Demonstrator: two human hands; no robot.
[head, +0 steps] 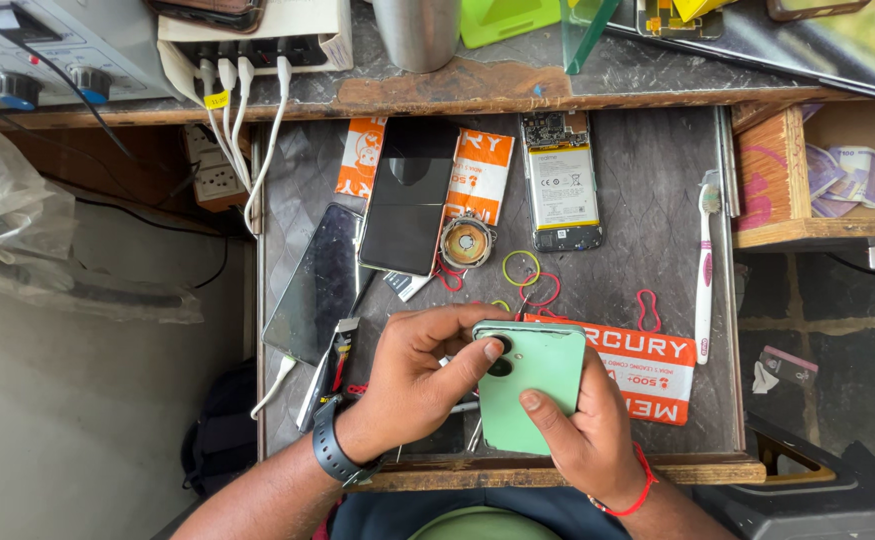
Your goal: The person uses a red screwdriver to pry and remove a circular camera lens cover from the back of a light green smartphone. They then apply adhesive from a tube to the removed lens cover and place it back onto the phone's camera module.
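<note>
A green phone (529,385) is held back side up over the near edge of the surface (657,220). It is gripped by the right hand (587,430), long way near to far. The left hand (419,375) fingers (490,350) are closed on its far left corner, by the camera.

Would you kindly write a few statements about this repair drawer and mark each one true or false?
1. Both hands hold the green phone. True: the left hand and right hand grip it, back side up.
2. The toothbrush lies at the left edge of the drawer. False: it lies along the right edge.
3. An opened phone with its battery exposed lies near the back of the drawer. True.
4. The small round speaker sits on the upper bench. False: it lies in the drawer, beside the black phone.
5. The left wrist carries a black watch. True.
</note>
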